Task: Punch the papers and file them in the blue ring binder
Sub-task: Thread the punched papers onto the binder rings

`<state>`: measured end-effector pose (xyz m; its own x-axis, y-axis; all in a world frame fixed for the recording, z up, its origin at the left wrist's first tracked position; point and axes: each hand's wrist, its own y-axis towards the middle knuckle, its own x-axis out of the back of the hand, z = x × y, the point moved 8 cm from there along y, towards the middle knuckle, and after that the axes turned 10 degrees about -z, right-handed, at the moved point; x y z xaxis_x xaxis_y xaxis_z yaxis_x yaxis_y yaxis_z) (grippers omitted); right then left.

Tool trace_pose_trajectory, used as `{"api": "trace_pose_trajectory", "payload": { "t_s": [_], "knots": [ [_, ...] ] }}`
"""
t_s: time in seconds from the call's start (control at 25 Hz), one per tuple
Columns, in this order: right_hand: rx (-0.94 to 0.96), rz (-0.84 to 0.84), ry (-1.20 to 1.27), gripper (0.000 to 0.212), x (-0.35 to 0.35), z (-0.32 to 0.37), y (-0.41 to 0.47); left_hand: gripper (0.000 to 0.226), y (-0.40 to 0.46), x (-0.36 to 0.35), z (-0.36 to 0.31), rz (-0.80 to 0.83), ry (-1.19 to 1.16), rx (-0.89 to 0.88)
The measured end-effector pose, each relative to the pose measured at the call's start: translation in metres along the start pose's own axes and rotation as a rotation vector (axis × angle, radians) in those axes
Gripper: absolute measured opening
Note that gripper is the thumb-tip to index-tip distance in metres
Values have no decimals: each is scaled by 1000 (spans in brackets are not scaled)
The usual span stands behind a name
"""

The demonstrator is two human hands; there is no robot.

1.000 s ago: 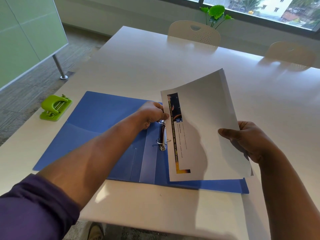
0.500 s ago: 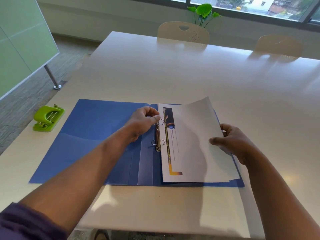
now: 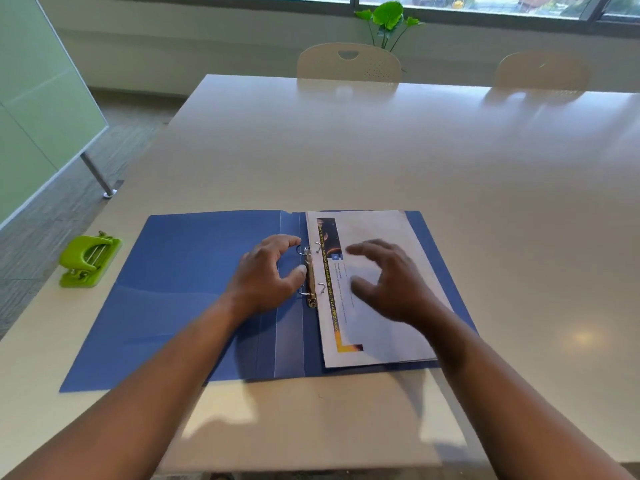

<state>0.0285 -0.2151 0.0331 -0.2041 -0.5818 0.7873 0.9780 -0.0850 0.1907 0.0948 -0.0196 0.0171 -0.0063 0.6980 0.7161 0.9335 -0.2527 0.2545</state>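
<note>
The blue ring binder [image 3: 180, 289] lies open and flat on the white table near me. A stack of printed papers [image 3: 381, 337] lies flat on its right half, threaded on the metal rings [image 3: 311, 275], whose prongs stand apart. My left hand [image 3: 266, 275] rests on the binder just left of the rings, forefinger and thumb touching the left ring halves. My right hand [image 3: 388, 282] hovers over the papers with fingers spread, holding nothing; it is blurred.
A green hole punch [image 3: 88, 261] sits on the table's left edge, left of the binder. Two pale chairs [image 3: 348, 62] stand at the far side, with a green plant [image 3: 388, 19] behind. A glass partition with a metal foot [image 3: 104, 181] is on the left.
The papers, held tilted up in my right hand, came down flat onto the rings. My right hand let go and now hovers open above them. My left hand stayed at the rings.
</note>
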Motion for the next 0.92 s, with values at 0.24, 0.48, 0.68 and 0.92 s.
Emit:
{"api": "trace_pose_trajectory", "payload": {
  "t_s": [0.24, 0.48, 0.68, 0.92],
  "knots": [
    [115, -22, -89, 38, -37, 28, -2, 107, -10, -14, 19, 363, 157, -40],
    [120, -87, -45, 18, -36, 14, 18, 93, 8, -30, 22, 325, 211, -104],
    [70, -120, -56, 19, -33, -4, 53, 89, 46, -41, 19, 170, 257, -130],
    [5, -182, -47, 14, -40, -16, 91, 87, 79, -47, 21, 98, 294, -90]
  ]
}}
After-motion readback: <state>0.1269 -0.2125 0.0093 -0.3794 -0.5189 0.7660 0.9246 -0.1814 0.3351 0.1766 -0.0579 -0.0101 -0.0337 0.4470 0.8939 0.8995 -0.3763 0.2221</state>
